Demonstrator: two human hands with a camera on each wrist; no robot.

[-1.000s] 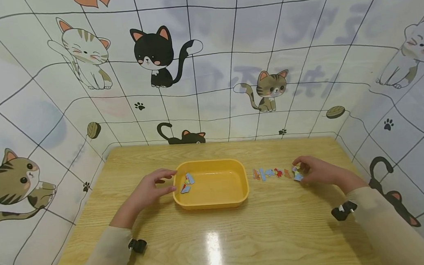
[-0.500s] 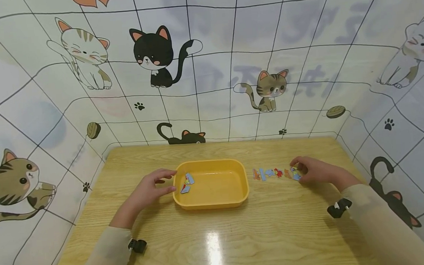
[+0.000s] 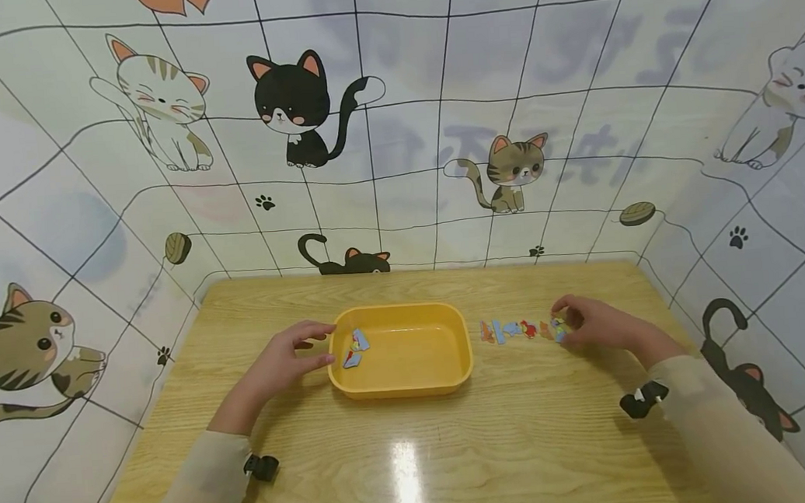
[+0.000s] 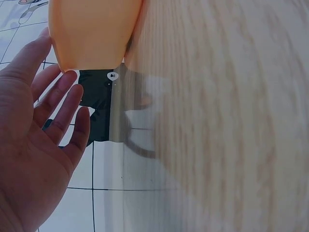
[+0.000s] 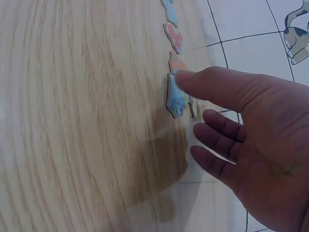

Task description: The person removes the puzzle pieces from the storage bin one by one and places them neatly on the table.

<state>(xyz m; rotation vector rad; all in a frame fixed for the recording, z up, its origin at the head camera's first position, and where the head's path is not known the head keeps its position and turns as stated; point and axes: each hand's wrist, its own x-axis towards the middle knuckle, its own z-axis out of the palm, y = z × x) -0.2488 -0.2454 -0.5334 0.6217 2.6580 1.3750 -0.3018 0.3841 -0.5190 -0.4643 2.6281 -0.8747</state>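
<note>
My left hand (image 3: 285,361) rests at the left end of a yellow plastic tray (image 3: 401,390), its relaxed fingers and thumb right at the rim. In the left wrist view the thumb and fingertips lie against the tray's wall (image 4: 91,34). To the tray's right, my right hand (image 3: 602,328) pinches a blue jigsaw puzzle piece (image 5: 175,99) between thumb and index finger, low on the table. The thumb covers part of it; the index finger is hidden in the right wrist view. Just left of this piece lies an orange piece (image 3: 545,329).
Several more puzzle pieces continue the row toward the tray, among them a red one (image 3: 529,328) and a narrow blue one (image 3: 498,332). Inside the tray's left end lie a few pieces (image 3: 359,339). A cat-patterned cloth wall (image 3: 412,188) surrounds the wooden table (image 3: 320,475).
My right hand has slid the blue puzzle piece slightly left, closer to the orange one in the row. The left hand and tray have stayed in place.
</note>
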